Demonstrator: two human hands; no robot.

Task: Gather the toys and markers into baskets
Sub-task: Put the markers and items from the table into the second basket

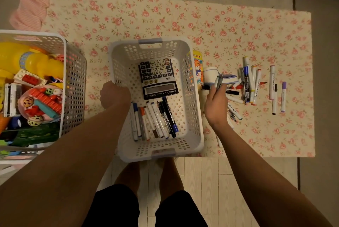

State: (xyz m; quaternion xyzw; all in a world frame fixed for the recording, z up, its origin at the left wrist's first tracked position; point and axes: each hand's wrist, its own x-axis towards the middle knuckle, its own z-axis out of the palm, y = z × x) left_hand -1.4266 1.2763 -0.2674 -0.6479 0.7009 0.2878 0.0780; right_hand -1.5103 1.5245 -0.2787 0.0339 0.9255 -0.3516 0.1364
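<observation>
Rose-patterned cream cloth [165, 15] lies over the pale wood floor. Our left hand [114, 94] grips the left rim of the white perforated plastic basket [200, 135], which holds a black calculator [157, 78] and a row of felt markers [154, 120]. Our right hand [217, 102] pinches a slim grey pen [218, 81] just right of that basket, above loose markers [251, 83] scattered on the cloth. At left, a grey perforated basket [75, 83] is full of bright plastic toys [36, 89].
</observation>
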